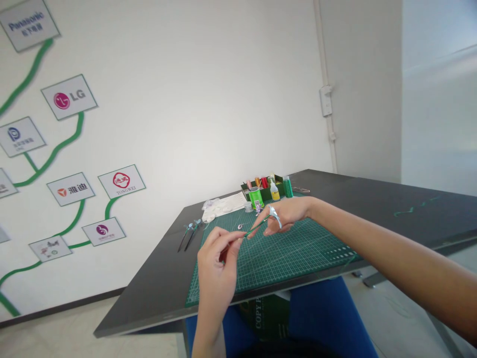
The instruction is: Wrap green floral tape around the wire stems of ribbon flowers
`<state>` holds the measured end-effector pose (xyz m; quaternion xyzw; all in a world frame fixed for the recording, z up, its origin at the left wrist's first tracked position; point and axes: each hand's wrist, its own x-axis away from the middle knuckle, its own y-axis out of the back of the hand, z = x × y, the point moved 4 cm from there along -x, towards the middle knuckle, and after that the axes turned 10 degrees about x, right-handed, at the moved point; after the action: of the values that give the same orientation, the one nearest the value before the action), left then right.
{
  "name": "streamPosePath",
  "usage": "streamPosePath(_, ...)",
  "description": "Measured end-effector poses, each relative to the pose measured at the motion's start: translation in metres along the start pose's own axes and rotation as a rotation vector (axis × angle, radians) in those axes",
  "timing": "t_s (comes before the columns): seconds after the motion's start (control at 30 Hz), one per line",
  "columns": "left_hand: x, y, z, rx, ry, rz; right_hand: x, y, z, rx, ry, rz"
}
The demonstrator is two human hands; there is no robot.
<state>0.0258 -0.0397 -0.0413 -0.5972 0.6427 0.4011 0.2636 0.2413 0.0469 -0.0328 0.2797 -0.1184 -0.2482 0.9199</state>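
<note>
My left hand (218,256) pinches the lower end of a thin green-wrapped flower stem (258,226) between thumb and fingertips, above the mat. At the stem's upper end is a pale blue, petal-like piece (275,217), which hangs in front of my right hand (292,213). The right index finger stretches along the stem and its tip lies close to the left fingertips. The other right fingers are loosely bent, and whether they touch the stem is hard to make out. A green gridded cutting mat (283,256) lies beneath both hands.
Two dark stems with pale blue flowers (192,233) lie left of the mat. Behind it stand a green can (256,197), a yellow-labelled bottle (275,191), a green thread spool (287,187) and a box of spools (246,188). White sheets (227,205) lie at the back left.
</note>
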Motion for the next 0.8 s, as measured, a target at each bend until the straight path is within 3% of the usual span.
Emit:
streamPosePath(0.13,-0.004,0.0,0.02,0.167,0.131,0.011,0.008,0.003,-0.029,-0.078,0.072,-0.057)
streamPosePath(0.3,-0.007,0.0,0.033,0.371,0.219,0.017,0.026,0.048,-0.065,-0.135,0.178,-0.363)
streamPosePath(0.4,-0.008,0.003,0.036,0.487,0.254,-0.016,0.045,0.072,-0.081,-0.115,0.134,-0.511)
streamPosePath(0.6,-0.009,0.013,0.052,0.812,0.398,-0.133,0.091,0.105,-0.099,0.059,-0.254,-0.866)
streamPosePath(0.8,-0.013,0.022,0.062,0.866,0.415,-0.269,0.153,0.118,-0.099,0.44,-0.986,-1.37)
